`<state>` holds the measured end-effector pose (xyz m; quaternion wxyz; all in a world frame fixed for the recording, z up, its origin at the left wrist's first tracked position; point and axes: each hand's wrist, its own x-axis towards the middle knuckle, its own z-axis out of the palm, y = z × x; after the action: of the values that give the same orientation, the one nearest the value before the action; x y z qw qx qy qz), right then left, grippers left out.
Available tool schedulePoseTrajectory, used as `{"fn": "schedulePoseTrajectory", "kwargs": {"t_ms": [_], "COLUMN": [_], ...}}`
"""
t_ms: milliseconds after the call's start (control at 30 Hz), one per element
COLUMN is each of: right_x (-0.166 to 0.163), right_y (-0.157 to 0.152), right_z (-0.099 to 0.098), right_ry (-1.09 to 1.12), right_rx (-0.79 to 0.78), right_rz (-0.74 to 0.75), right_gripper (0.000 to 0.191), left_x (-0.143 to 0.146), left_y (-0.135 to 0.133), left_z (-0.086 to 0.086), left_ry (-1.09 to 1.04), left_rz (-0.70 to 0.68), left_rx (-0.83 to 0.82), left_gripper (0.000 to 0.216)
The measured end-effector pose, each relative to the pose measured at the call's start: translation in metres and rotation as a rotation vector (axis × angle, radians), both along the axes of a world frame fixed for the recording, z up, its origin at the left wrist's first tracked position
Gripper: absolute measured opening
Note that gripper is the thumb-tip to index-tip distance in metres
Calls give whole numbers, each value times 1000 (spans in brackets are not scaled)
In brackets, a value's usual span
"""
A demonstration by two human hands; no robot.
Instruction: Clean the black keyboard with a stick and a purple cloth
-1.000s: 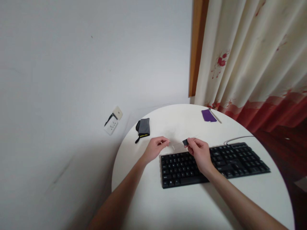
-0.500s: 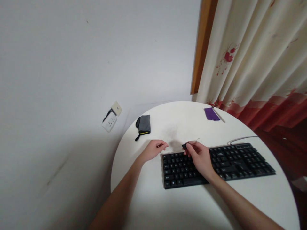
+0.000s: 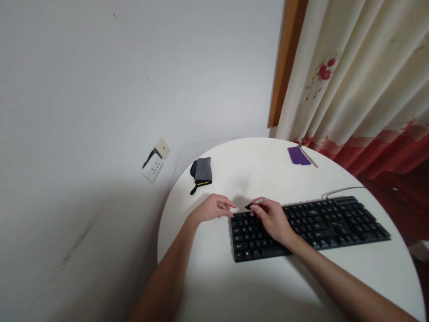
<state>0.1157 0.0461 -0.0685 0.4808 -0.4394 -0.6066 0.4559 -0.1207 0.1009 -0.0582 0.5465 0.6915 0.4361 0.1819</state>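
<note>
My right hand [image 3: 272, 220] is over the left half of a black keyboard [image 3: 321, 228], near its back edge. Its fingers pinch a small black-tipped tool [image 3: 248, 206]; thin, pale, wire-like strands show above the knuckles, and its exact kind is unclear. At the keyboard's back left corner is my left hand [image 3: 212, 209], thumb and forefinger apart with nothing seen between them. Its fingertips are at the corner; whether they touch it, I cannot tell. The right hand covers some of the keys.
The round white table [image 3: 208, 277] stands by a wall. A grey cloth [image 3: 203, 170] lies over a black object at the back left. A purple cloth [image 3: 299, 155] and a thin pale stick [image 3: 309, 156] lie at the back right. A cable [image 3: 338, 191] runs off the keyboard.
My right hand has moved left along the keyboard's back edge, bringing the black tip closer to my left hand. My left fingers have come to the keyboard's corner. The view has shifted slightly.
</note>
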Motion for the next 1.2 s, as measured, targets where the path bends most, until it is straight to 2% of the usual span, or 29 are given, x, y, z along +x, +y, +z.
{"fn": "schedulePoseTrajectory", "kwargs": {"t_ms": [200, 400, 700, 933, 1067, 1200], "right_x": [-5, -8, -20, -31, -33, -32], "right_y": [14, 21, 21, 14, 17, 22], "right_z": [-2, 13, 28, 32, 23, 12], "right_ry": [-28, -180, -419, -602, -626, -518], "right_rx": [23, 65, 237, 468, 447, 343], "right_rz": [100, 167, 296, 405, 386, 338], "right_gripper": [17, 20, 21, 17, 18, 20], "left_x": [-1, -2, -4, -1, 0, -3], "left_y": [1, 6, 9, 5, 3, 5], "left_z": [-5, -14, -17, -14, -16, -20], "left_ry": [-36, 20, 52, -33, -70, -7], "left_rz": [-47, -112, -158, -147, -106, -128], "left_rx": [-9, 79, 140, 90, 47, 93], "left_gripper": [37, 32, 25, 30, 33, 32]}}
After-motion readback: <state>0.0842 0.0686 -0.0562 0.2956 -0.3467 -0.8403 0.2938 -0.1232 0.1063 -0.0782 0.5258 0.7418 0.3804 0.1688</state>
